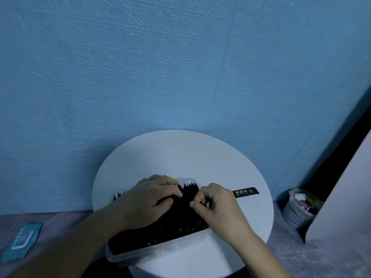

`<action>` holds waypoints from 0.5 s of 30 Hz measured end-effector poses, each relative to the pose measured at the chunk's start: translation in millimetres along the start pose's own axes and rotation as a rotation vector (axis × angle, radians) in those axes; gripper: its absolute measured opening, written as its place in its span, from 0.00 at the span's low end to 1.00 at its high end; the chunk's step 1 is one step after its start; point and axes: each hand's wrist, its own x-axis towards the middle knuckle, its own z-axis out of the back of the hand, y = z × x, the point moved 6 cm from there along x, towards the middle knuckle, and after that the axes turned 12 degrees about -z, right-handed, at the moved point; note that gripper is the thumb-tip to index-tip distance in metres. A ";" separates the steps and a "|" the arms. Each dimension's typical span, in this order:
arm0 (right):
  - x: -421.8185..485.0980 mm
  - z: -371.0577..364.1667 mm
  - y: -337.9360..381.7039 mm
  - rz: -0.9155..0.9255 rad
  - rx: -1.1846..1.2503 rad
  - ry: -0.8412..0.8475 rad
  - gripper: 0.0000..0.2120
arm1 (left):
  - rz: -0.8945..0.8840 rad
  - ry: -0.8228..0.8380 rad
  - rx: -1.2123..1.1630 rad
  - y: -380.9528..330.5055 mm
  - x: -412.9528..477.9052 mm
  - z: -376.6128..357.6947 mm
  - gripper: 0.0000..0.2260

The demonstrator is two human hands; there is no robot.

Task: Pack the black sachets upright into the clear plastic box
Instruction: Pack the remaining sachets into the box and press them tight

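The left grip point(146, 199) lies on the packed row, its fingers bent over the tops and the thumb tucked beneath, closed round a bunch of the black sachets point(188, 189). This looks meant to hold that part of the row back and keep it from slumping. The right grip point(216, 203) meets it from the other side. Its thumb and forefinger are pinched together on the top edges of the sachets and the other fingers are curled in. Black lies on black there, so which sachet is pinched cannot be told. The two grips seem to be parting or squaring the row to make room.

The sachets stand upright and tightly side by side in the clear plastic box point(160, 251), filling it almost from end to end. Their pointed, saw-toothed tops show at the far side, and small glints of gold print show along the near side. They are thin, flat and dark, and look likely to lean if released.

One long flat black sachet with gold print point(246, 192) lies on the round white desk point(180, 157) just beyond the right grip, outside the box, probably next to go in.

Around the desk are a blue textured wall point(160, 67), a pale blue packet point(20, 241) at the left and a small white mesh basket point(299, 211) at the right.
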 end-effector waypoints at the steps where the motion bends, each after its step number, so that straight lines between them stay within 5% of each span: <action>1: -0.2 0.1 -1.1 0.015 0.006 0.008 0.09 | -0.001 -0.002 0.005 -0.3 0.9 -0.1 0.19; 9: -1.7 23.0 -17.2 0.088 0.175 -0.087 0.06 | -0.029 0.007 -0.025 -6.1 12.6 -4.6 0.18; 15: 20.4 32.2 -93.5 0.089 -0.301 -0.069 0.18 | -0.045 0.025 -0.032 -7.4 17.5 -7.7 0.17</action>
